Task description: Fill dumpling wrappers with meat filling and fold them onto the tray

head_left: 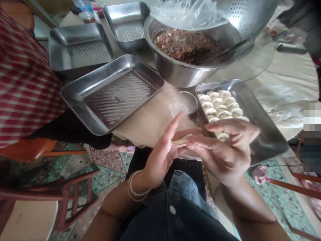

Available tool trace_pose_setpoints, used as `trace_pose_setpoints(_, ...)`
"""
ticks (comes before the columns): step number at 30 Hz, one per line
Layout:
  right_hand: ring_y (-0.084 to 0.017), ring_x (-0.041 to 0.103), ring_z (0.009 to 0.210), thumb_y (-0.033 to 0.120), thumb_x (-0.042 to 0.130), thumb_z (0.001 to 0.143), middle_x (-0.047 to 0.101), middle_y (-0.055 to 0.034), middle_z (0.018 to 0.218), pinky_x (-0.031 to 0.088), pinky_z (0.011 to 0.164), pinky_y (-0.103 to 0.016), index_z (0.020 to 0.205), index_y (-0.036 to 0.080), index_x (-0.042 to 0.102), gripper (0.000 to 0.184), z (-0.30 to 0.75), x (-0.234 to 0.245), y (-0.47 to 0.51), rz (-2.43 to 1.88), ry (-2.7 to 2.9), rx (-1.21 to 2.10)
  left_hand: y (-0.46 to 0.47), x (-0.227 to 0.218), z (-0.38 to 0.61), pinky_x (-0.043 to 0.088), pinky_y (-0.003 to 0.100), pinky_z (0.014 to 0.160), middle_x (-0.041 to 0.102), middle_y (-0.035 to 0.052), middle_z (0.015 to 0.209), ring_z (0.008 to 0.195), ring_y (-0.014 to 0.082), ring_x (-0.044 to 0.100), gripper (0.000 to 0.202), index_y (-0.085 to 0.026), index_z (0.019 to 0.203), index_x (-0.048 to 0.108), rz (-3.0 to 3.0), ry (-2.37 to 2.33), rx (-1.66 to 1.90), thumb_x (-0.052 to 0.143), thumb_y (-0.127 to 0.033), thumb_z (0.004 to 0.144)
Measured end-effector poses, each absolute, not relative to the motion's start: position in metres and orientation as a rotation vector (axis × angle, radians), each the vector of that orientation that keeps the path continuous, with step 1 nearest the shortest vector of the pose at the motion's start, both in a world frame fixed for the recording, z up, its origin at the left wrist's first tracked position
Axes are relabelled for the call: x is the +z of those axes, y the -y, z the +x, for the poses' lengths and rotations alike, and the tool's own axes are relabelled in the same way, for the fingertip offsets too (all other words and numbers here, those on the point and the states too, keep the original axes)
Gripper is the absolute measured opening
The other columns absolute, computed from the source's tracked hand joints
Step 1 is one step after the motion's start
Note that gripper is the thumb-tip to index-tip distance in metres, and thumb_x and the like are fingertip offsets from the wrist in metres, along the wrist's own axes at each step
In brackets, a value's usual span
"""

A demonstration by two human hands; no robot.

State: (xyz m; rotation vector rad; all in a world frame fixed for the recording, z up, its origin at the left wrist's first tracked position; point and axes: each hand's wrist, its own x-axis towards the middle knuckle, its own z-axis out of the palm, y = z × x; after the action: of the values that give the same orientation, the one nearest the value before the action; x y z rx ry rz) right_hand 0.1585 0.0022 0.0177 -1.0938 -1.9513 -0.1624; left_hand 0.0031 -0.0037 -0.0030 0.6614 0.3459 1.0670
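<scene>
My left hand (160, 154) and my right hand (223, 150) meet above the table's near edge, pressed together on a pale dumpling (181, 143) pinched between the fingers. Just beyond them stands a steel tray (265, 134) with several folded dumplings (222, 105) laid in rows. A small clear dish (184, 103) sits between the trays, close to my left fingertips. A big steel bowl (175, 72) of minced meat filling (188, 47) stands further back.
An empty ribbed steel tray (110, 93) lies left of my hands, two more trays (80, 50) behind it. A colander (248, 16) and plastic film sit over the bowl. A person in a red checked garment (22, 83) is at the left. Wooden stools (50, 187) stand on the floor.
</scene>
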Motion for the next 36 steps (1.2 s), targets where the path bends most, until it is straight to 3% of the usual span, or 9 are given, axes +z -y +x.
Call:
trace_pose_setpoints(4, -0.023, 0.058, 0.095, 0.023, 0.074, 0.078, 0.060, -0.0012, 0.084, 0.040, 0.086, -0.046, 0.094, 0.030, 0.071, 0.018, 0.157, 0.014, -0.005, -1.115, 1.849, -0.093, 0.014, -0.007, 0.020, 0.026, 0.043, 0.119, 0.041, 0.0058, 0.151, 0.142, 0.0222, 0.034, 0.060, -0.027, 0.147, 0.026, 0.597, -0.353, 1.149, 0.041, -0.049, 0.093)
trace_pose_setpoints(7, -0.025, 0.056, 0.099, 0.024, 0.074, 0.077, 0.064, -0.0008, 0.086, 0.042, 0.087, -0.047, 0.104, 0.036, 0.070, 0.030, 0.156, 0.013, -0.009, -1.108, 1.851, -0.038, 0.021, -0.008, 0.028, 0.030, 0.045, 0.117, 0.031, 0.0030, 0.156, 0.146, 0.0237, 0.025, 0.067, -0.031, 0.148, 0.021, 0.605, -0.353, 1.172, 0.045, -0.053, 0.089)
trace_pose_setpoints(10, -0.023, 0.054, 0.096, 0.024, 0.076, 0.076, 0.067, -0.0006, 0.089, 0.044, 0.083, -0.045, 0.115, 0.038, 0.065, 0.043, 0.155, 0.016, -0.011, -1.068, 1.928, -0.026, 0.020, -0.006, 0.026, 0.037, 0.046, 0.114, 0.038, 0.0020, 0.152, 0.144, 0.0245, 0.030, 0.068, -0.034, 0.147, 0.024, 0.601, -0.358, 1.149, 0.046, -0.056, 0.087)
trace_pose_setpoints(18, -0.023, 0.051, 0.099, 0.023, 0.073, 0.079, 0.063, -0.0003, 0.090, 0.036, 0.085, -0.046, 0.094, 0.033, 0.070, 0.018, 0.158, 0.022, -0.009, -1.034, 2.022, -0.013, 0.014, -0.006, 0.014, 0.029, 0.037, 0.119, 0.045, -0.0063, 0.147, 0.142, 0.0211, 0.033, 0.051, -0.038, 0.143, 0.038, 0.671, -0.291, 1.128, 0.046, -0.046, 0.093)
trace_pose_setpoints(22, -0.023, 0.053, 0.098, 0.030, 0.077, 0.074, 0.058, -0.0024, 0.097, 0.038, 0.086, -0.046, 0.107, 0.031, 0.066, 0.034, 0.159, 0.023, -0.012, -1.061, 1.997, 0.004, 0.013, -0.013, 0.009, 0.035, 0.044, 0.115, 0.051, 0.0020, 0.143, 0.137, 0.0263, 0.041, 0.051, -0.029, 0.136, 0.050, 0.833, -0.359, 1.139, 0.034, -0.054, 0.095)
trace_pose_setpoints(26, -0.024, 0.053, 0.102, 0.029, 0.078, 0.073, 0.055, -0.0025, 0.104, 0.040, 0.087, -0.046, 0.112, 0.037, 0.066, 0.042, 0.160, 0.023, -0.014, -1.064, 1.995, 0.015, 0.007, -0.011, -0.003, 0.027, 0.047, 0.118, 0.046, -0.0003, 0.148, 0.142, 0.0263, 0.034, 0.047, -0.035, 0.138, 0.046, 0.981, -0.422, 1.052, 0.042, -0.050, 0.094)
trace_pose_setpoints(29, -0.022, 0.053, 0.103, 0.023, 0.077, 0.074, 0.054, -0.0002, 0.104, 0.040, 0.091, -0.047, 0.098, 0.039, 0.071, 0.029, 0.159, 0.024, -0.013, -1.023, 1.978, 0.103, 0.002, -0.005, -0.009, 0.034, 0.045, 0.114, 0.047, -0.0052, 0.145, 0.140, 0.0254, 0.037, 0.061, -0.042, 0.144, 0.033, 1.074, -0.431, 0.996, 0.057, -0.036, 0.088)
trace_pose_setpoints(32, -0.021, 0.052, 0.103, 0.024, 0.071, 0.080, 0.052, -0.0003, 0.102, 0.041, 0.089, -0.045, 0.098, 0.039, 0.071, 0.023, 0.160, 0.024, -0.013, -0.986, 2.020, 0.237, -0.001, -0.004, -0.011, 0.042, 0.039, 0.109, 0.054, -0.0035, 0.139, 0.131, 0.0231, 0.050, 0.060, -0.038, 0.138, 0.046, 1.250, -0.593, 1.023, 0.062, -0.017, 0.083)
trace_pose_setpoints(36, -0.020, 0.047, 0.102, 0.026, 0.067, 0.083, 0.051, -0.0007, 0.098, 0.038, 0.089, -0.044, 0.100, 0.037, 0.070, 0.020, 0.160, 0.026, -0.015, -0.928, 2.084, 0.286, -0.002, -0.011, -0.011, 0.054, 0.035, 0.092, 0.069, -0.0004, 0.117, 0.107, 0.0222, 0.066, 0.052, -0.033, 0.129, 0.055, 1.369, -0.683, 1.020, 0.063, -0.016, 0.082)
